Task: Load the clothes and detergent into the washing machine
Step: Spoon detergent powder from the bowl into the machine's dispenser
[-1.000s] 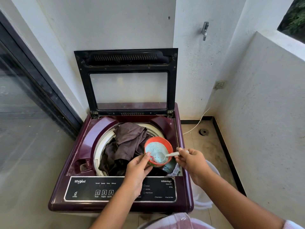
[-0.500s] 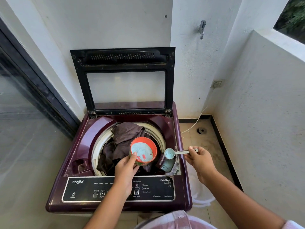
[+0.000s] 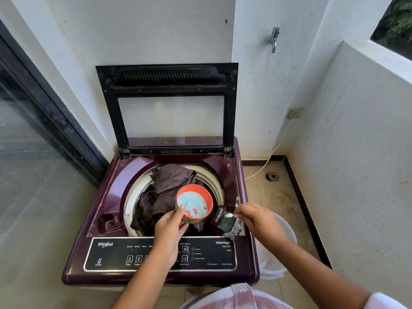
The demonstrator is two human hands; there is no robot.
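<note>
A maroon top-load washing machine [image 3: 111,188] stands with its black-framed glass lid [image 3: 169,85] raised against the wall. Dark brown clothes [image 3: 169,181] fill the drum. My left hand [image 3: 170,226] holds an orange round tub [image 3: 194,202] of blue detergent powder over the drum. My right hand [image 3: 256,217] grips a small metal spoon [image 3: 227,215], tipped downward over the detergent compartment [image 3: 225,223] at the machine's front right corner, where blue-green powder lies.
The control panel [image 3: 111,253] runs along the machine's front edge. A white bucket [image 3: 287,233] sits on the floor to the right, under my right arm. A tap [image 3: 274,39], a wall socket [image 3: 293,112], a white cable and a floor drain [image 3: 272,176] are at right. A glass door is at left.
The spoon left the tub with powder, moved right and is now tipped over the detergent compartment. The tub in my left hand shifted slightly left over the clothes.
</note>
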